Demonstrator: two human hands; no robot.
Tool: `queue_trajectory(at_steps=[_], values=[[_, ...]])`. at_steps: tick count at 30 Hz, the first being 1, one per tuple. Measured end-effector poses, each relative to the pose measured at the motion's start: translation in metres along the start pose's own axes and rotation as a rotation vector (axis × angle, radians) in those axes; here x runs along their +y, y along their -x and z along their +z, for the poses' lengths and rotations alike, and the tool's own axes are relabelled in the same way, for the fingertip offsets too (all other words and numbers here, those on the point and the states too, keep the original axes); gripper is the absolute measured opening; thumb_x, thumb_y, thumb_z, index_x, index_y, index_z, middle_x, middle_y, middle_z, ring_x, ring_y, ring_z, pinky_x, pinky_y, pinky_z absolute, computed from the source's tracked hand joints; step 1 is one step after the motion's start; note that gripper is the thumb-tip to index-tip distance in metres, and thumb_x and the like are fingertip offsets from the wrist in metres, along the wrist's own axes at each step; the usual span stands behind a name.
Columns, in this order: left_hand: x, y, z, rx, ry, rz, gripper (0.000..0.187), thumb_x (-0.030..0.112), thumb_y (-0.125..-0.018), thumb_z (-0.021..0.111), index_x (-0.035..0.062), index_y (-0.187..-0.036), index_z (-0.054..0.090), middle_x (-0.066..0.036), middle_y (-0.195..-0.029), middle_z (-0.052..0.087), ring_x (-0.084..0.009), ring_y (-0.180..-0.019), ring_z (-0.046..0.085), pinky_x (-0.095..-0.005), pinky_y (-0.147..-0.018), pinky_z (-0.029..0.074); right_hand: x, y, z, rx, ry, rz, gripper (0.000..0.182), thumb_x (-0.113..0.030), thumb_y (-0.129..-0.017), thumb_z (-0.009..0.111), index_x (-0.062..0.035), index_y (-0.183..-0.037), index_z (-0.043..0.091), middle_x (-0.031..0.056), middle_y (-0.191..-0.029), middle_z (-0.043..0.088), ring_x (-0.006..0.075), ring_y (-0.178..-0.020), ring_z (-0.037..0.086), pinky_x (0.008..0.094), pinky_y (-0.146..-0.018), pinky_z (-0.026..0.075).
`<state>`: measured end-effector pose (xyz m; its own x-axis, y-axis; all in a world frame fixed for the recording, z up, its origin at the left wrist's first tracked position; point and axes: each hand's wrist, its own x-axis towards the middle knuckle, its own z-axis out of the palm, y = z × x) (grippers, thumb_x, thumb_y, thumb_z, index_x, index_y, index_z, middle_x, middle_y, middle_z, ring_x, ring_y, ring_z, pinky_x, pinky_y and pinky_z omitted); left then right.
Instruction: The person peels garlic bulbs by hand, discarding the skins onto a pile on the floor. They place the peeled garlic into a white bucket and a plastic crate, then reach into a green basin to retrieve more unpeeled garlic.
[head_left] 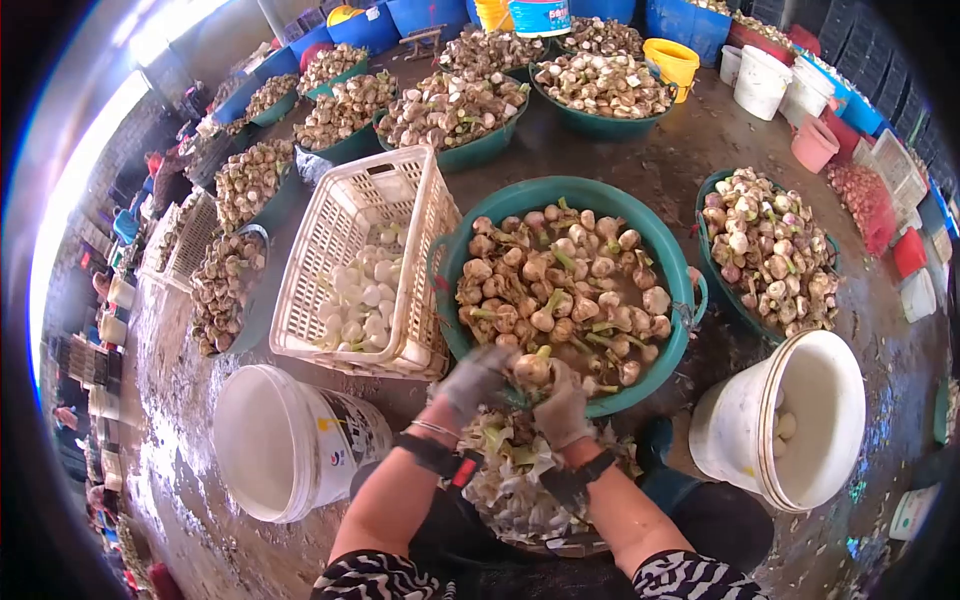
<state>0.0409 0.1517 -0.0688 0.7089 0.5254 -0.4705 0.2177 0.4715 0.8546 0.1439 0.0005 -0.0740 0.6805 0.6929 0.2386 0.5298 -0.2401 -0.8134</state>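
Observation:
A garlic bulb (532,371) with a stem stub is between my gloved hands, at the near rim of the round green basin (560,186). My right hand (563,410) has its fingers closed against the bulb's right side. At the bulb's left is my left hand (477,383), its fingers smeared by motion. Inside the basin lie many unpeeled garlic bulbs (565,265), dirty and brownish, some with green stems. Below my hands is a heap of garlic skins and leaf scraps (515,480).
A cream plastic crate (300,270) left of the basin holds white peeled bulbs (360,300). White buckets stand at left (262,440) and right (815,420), the right one with a few white bulbs inside. A heaped garlic tub (770,250) sits at right; several more stand behind.

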Motion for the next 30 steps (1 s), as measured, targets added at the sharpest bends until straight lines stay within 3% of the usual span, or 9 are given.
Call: queue_trajectory(at_steps=[3, 8, 10, 11, 16, 21, 26, 28, 30], values=[[0.004, 0.034, 0.05, -0.092, 0.163, -0.131, 0.049, 0.006, -0.077, 0.068, 0.0051, -0.12, 0.043, -0.004, -0.102, 0.056, -0.0134, -0.087, 0.058, -0.0268, -0.074, 0.048, 0.016, 0.015, 0.002, -0.116, -0.304, -0.025, 0.041, -0.013, -0.072, 0.069, -0.0015, -0.107, 0.051, 0.0111, -0.1, 0.057, 0.024, -0.09, 0.056, 0.0321, -0.079, 0.044], [0.014, 0.072, 0.064, -0.243, -0.425, 0.22, 0.061, 0.014, -0.071, 0.074, -0.0005, -0.121, 0.041, -0.008, -0.099, 0.056, -0.0146, -0.088, 0.055, -0.0272, -0.077, 0.046, -0.011, 0.015, -0.054, -0.296, -1.006, 0.449, 0.029, -0.029, -0.085, 0.061, -0.0031, -0.098, 0.057, 0.0007, -0.082, 0.056, 0.0111, -0.075, 0.054, 0.025, -0.067, 0.045], [0.007, 0.084, 0.069, -0.265, -0.604, 0.369, 0.065, 0.016, -0.07, 0.075, -0.0006, -0.122, 0.04, -0.009, -0.102, 0.055, -0.0161, -0.092, 0.054, -0.0284, -0.08, 0.045, 0.049, 0.022, -0.02, -0.299, -0.424, 0.025, 0.029, -0.034, -0.087, 0.057, -0.0051, -0.089, 0.059, -0.0027, -0.07, 0.054, 0.0078, -0.065, 0.051, 0.0236, -0.058, 0.042], [0.009, 0.09, 0.07, -0.201, -0.819, 0.453, 0.067, 0.017, -0.069, 0.076, -0.0003, -0.122, 0.039, -0.011, -0.107, 0.053, -0.0169, -0.098, 0.051, -0.0294, -0.085, 0.043, 0.023, 0.026, -0.035, -0.287, -0.646, 0.163, 0.028, -0.034, -0.087, 0.057, -0.0057, -0.088, 0.06, -0.0033, -0.068, 0.053, 0.0076, -0.063, 0.05, 0.0236, -0.057, 0.041], [-0.005, 0.108, 0.071, -0.252, -0.631, 0.45, 0.064, 0.018, -0.071, 0.075, 0.0007, -0.121, 0.04, -0.012, -0.109, 0.052, -0.0177, -0.1, 0.05, -0.03, -0.087, 0.042, 0.008, 0.041, -0.054, -0.408, -0.816, 0.151, 0.018, -0.02, -0.084, 0.061, -0.0047, -0.093, 0.059, 0.0009, -0.081, 0.059, 0.0114, -0.071, 0.054, 0.0251, -0.062, 0.044], [0.003, 0.135, 0.08, -0.259, -0.321, 0.31, 0.059, 0.017, -0.074, 0.072, 0.0022, -0.122, 0.041, -0.009, -0.102, 0.056, -0.0155, -0.089, 0.055, -0.0311, -0.08, 0.046, 0.04, 0.051, -0.043, -0.363, -0.031, -0.365, 0.021, -0.007, -0.078, 0.059, -0.0041, -0.099, 0.058, 0.0075, -0.091, 0.061, 0.0154, -0.082, 0.056, 0.028, -0.073, 0.045], [0.014, 0.159, 0.086, -0.349, 0.468, -0.105, 0.046, 0.025, -0.084, 0.061, 0.0075, -0.122, 0.043, -0.007, -0.098, 0.059, -0.0177, -0.079, 0.06, -0.0265, -0.062, 0.049, -0.039, 0.072, -0.082, -0.215, -0.58, 0.161, 0.014, -0.007, -0.081, 0.057, -0.002, -0.093, 0.061, 0.0047, -0.084, 0.063, 0.0133, -0.077, 0.058, 0.0279, -0.069, 0.046], [0.004, 0.158, 0.089, -0.249, 0.348, 0.021, 0.041, 0.027, -0.087, 0.056, 0.008, -0.122, 0.045, -0.008, -0.097, 0.06, -0.0178, -0.079, 0.061, -0.0256, -0.056, 0.048, -0.044, 0.071, -0.086, -0.28, -0.825, 0.275, 0.018, -0.009, -0.085, 0.056, -0.0009, -0.101, 0.057, 0.0071, -0.095, 0.062, 0.0164, -0.084, 0.06, 0.0296, -0.076, 0.047], [-0.006, 0.152, 0.09, -0.191, 0.127, 0.185, 0.039, 0.026, -0.088, 0.054, 0.0076, -0.121, 0.045, -0.007, -0.095, 0.06, -0.0171, -0.077, 0.061, -0.0254, -0.054, 0.048, 0.068, 0.062, 0.001, -0.174, -0.758, -0.045, 0.019, -0.014, -0.088, 0.054, -0.0021, -0.102, 0.058, 0.0064, -0.094, 0.062, 0.0162, -0.081, 0.06, 0.0281, -0.072, 0.049]])
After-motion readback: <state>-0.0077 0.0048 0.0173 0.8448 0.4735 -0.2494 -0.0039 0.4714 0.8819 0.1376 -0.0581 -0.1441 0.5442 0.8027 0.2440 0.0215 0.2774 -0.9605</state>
